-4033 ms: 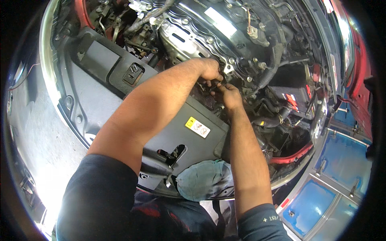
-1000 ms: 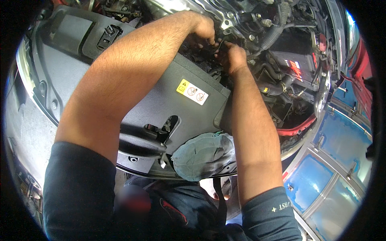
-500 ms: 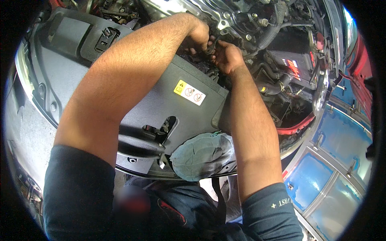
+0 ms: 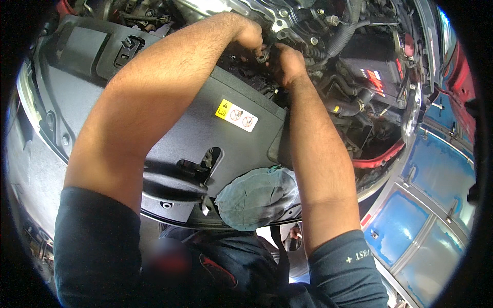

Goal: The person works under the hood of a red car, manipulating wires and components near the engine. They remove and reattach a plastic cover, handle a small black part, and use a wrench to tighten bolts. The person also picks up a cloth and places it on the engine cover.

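Note:
Deep in a car's engine bay, my left hand reaches down beside a silver metal cover, fingers curled and partly hidden around a small dark part. Close to its right, my right hand has bent fingers at that same spot; what they grip is too dark and small to name. Both hands are behind the black plastic panel, which carries a yellow-and-white label. A ribbed hose runs just right of my right hand.
A black battery sits at the right, above thick hoses and red bodywork. A grey-green cloth lies on the panel's front edge. Beyond the car at the right stands a blue-and-silver metal unit.
Since four seconds ago both hands appear higher in the picture, as does the engine bay. In the last second my right hand has shifted slightly left and upward, its fingers still bent.

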Motion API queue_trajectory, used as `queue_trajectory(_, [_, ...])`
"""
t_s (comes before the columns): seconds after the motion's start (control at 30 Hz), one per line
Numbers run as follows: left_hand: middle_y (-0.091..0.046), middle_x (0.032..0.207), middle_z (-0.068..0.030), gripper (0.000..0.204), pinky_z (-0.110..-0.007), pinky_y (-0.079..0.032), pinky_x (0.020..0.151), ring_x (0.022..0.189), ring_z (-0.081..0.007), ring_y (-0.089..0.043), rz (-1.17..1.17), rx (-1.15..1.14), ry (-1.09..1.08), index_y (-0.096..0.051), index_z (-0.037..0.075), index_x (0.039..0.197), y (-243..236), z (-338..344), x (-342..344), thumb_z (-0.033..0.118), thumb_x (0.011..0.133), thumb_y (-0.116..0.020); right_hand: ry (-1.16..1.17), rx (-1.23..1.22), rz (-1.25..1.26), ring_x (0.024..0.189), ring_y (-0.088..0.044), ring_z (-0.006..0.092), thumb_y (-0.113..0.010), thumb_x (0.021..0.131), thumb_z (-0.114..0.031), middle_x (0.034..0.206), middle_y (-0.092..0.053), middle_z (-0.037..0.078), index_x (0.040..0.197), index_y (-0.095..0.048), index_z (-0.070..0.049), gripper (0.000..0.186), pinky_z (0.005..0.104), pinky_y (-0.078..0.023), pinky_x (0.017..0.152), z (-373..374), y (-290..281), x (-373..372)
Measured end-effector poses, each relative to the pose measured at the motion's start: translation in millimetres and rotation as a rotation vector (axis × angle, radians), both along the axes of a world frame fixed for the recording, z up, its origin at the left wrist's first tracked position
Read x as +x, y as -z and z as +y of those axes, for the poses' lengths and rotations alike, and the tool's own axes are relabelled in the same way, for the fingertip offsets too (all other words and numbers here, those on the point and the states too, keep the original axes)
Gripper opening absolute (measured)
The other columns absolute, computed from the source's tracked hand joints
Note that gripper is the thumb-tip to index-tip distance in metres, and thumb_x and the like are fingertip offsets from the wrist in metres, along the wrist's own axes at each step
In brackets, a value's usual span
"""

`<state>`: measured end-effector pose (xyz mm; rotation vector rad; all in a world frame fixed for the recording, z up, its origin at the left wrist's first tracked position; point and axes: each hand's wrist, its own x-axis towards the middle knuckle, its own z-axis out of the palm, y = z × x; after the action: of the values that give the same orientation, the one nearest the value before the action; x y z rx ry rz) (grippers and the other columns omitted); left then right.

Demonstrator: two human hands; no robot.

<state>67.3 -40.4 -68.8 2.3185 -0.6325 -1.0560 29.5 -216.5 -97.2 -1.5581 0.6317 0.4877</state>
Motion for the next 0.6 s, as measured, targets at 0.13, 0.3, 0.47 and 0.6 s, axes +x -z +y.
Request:
queue_trajectory(0.13, [-0.072, 0.101, -0.0135, 0.032, -0.039, -0.054, 0.081, 0.088, -0.0244, -0.069, 0.045, -0.053, 0.032, -0.07, 0.004, 0.108, 3.4, -1.1, 0.9, 0.029, 0.087, -0.067, -0.002, -0.027, -0.02, 0.077, -0.063, 0.0224, -0.052, 0.094, -0.017, 0.092, -0.065, 0.011, 0.103, -0.06, 0.0, 0.021, 0.0358, -0.05, 0.064, 0.2, 1.9, 3.4])
queue_trajectory(0.3, [-0.073, 0.097, -0.0115, 0.03, -0.038, -0.056, 0.077, 0.085, -0.024, -0.07, 0.219, -0.035, -0.195, -0.067, 0.001, 0.111, -3.3, -6.1, -1.3, 0.019, 0.087, -0.067, 0.03, 0.106, -0.05, 0.076, -0.063, 0.0235, -0.05, 0.094, -0.015, 0.092, -0.067, 0.011, 0.104, -0.06, -0.001, 0.021, 0.0344, -0.049, 0.066, -17.2, 22.5, 6.6])
queue_trajectory(0.47, [-0.071, 0.105, -0.0116, 0.038, -0.039, -0.056, 0.078, 0.084, -0.0232, -0.07, 0.248, -0.127, -0.132, -0.063, -0.002, 0.118, 3.3, -5.6, 0.3, 0.022, 0.088, -0.066, -0.272, -0.128, -0.391, 0.075, -0.063, 0.0241, -0.051, 0.095, -0.018, 0.094, -0.068, 0.011, 0.105, -0.06, 0.0, 0.023, 0.0323, -0.048, 0.066, -29.1, 53.1, 11.5])
queue_trajectory(0.6, [-0.068, 0.114, -0.0132, 0.045, -0.039, -0.054, 0.085, 0.087, -0.0205, -0.069, 0.345, -0.118, -0.09, -0.057, 0.0, 0.128, 11.8, -6.7, 0.4, 0.024, 0.09, -0.065, 0.024, -0.01, -0.049, 0.076, -0.063, 0.0221, -0.056, 0.095, -0.019, 0.095, -0.068, 0.011, 0.105, -0.06, 0.001, 0.023, 0.0328, -0.049, 0.066, -25.1, 40.1, 5.0])
